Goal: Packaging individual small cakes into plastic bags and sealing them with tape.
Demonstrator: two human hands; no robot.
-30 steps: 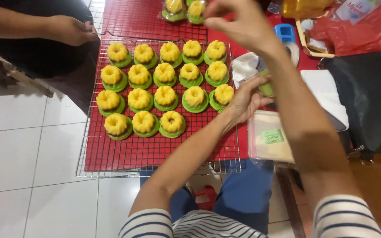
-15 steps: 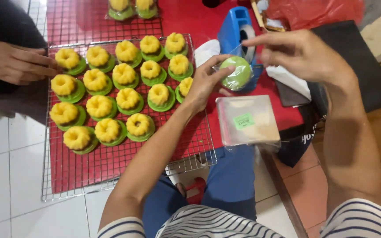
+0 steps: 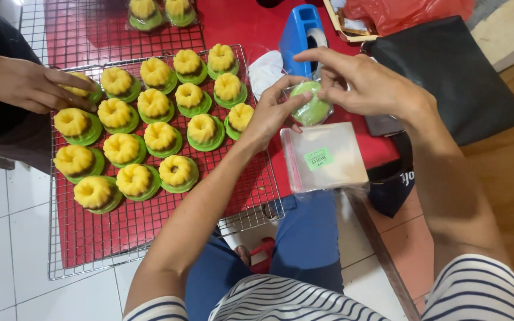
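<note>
White floor tiles [image 3: 7, 238] at lower left, wood floor at right; work sits low on a red mat [image 3: 251, 27] with a wire cooling rack [image 3: 150, 229] on it. Rack carries rows of small ring-shaped cakes [image 3: 150, 139], yellow tops on green bases; two more already bagged at the top edge [image 3: 156, 12].

Left hand [image 3: 272, 116] and right hand [image 3: 367, 86] both pinch one green-bottomed cake [image 3: 312, 107], which looks to be in clear film, held above the mat just right of the rack. Fingers partly curled, thumbs and fingertips closed on its rim.

Judgement: cake is light, soft, likely squashes or dents easily; film is slippery. Hold at the base edge, not the fluted top.

Stack of clear bags [image 3: 325, 157] lies just below the hands. Blue tape dispenser [image 3: 301, 32] behind. Black bag [image 3: 447, 71] at right. Another person's hand [image 3: 31, 83] rests on a cake at the rack's left end.
</note>
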